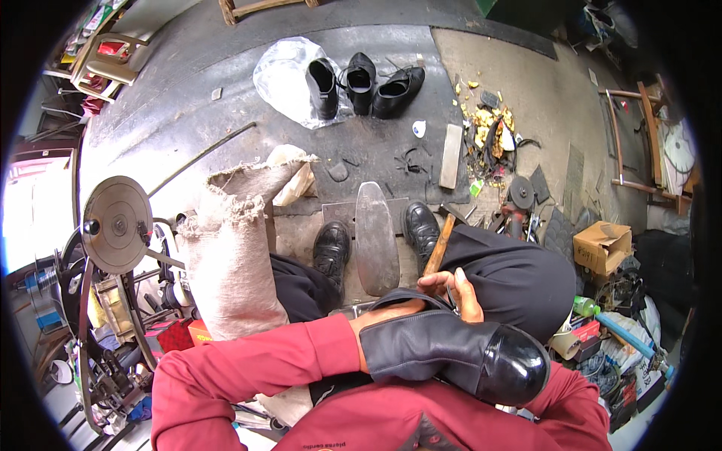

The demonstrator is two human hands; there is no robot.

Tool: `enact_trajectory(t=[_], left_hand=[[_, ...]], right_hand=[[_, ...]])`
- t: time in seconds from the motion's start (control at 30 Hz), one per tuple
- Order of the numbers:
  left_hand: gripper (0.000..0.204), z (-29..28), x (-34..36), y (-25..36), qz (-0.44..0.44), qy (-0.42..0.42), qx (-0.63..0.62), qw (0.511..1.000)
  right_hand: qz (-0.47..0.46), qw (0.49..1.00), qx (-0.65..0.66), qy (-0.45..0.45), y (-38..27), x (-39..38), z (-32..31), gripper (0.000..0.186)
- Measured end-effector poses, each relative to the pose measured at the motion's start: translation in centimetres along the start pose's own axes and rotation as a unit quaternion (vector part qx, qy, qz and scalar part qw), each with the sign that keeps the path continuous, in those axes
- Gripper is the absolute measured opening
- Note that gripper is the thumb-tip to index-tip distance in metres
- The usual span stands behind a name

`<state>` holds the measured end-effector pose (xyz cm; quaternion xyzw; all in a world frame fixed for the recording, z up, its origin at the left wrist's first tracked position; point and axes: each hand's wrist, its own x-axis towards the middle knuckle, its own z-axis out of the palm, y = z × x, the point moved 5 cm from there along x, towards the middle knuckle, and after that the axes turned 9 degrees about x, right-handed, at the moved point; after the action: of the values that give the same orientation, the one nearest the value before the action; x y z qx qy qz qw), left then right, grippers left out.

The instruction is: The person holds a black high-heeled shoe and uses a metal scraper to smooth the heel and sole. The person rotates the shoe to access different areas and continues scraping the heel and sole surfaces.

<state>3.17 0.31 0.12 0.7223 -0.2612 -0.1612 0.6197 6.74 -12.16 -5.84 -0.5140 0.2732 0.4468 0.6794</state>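
A black leather ankle boot [440, 348] with a shiny toe cap lies sideways across my lap, its toe to the right. My left hand [408, 308] is tucked into its opening and holds it, with most fingers hidden. My right hand [468, 299] grips the opening's far edge, thumb raised and part of the palm behind the leather. Close to its fingertips is the wooden handle of a hammer [439, 248], resting by my right knee with its head away from me. Between my shoes stands a metal shoe last [377, 240].
Three black shoes [359, 84] stand ahead beside a clear plastic bag [282, 79]. A pale sack [229, 263] leans at my left leg, near a wheeled machine [116, 225]. Right are a long grey block [451, 156], scraps [492, 135] and a cardboard box [602, 246].
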Motion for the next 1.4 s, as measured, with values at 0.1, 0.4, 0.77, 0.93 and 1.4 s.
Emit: enact_trajectory(t=[0.1, 0.4, 0.77, 0.93, 1.4], left_hand=[[0.026, 0.4, -0.5, -0.3, -0.019, -0.021, -0.03, 0.999], [0.037, 1.1, -1.5, -1.0, -0.017, 0.031, -0.103, 0.994], [0.046, 2.6, -2.9, -1.9, 0.003, 0.016, -0.019, 1.0], [0.047, 2.4, -3.2, -2.2, -0.005, 0.022, -0.076, 0.997], [0.051, 1.4, -4.0, -1.2, 0.074, 0.074, 0.013, 0.994]], right_hand=[[0.014, 0.998, -0.038, -0.045, -0.1, -0.3, -0.1, 0.064], [0.0, 0.999, -0.028, -0.035, 1.5, 0.8, -1.1, 0.055], [0.065, 0.993, -0.019, -0.097, 1.5, 0.4, -0.3, 0.057], [0.086, 0.992, -0.07, -0.068, 1.8, 1.4, 0.1, 0.06], [0.09, 0.99, -0.064, -0.086, 2.5, 2.3, -1.1, 0.054]])
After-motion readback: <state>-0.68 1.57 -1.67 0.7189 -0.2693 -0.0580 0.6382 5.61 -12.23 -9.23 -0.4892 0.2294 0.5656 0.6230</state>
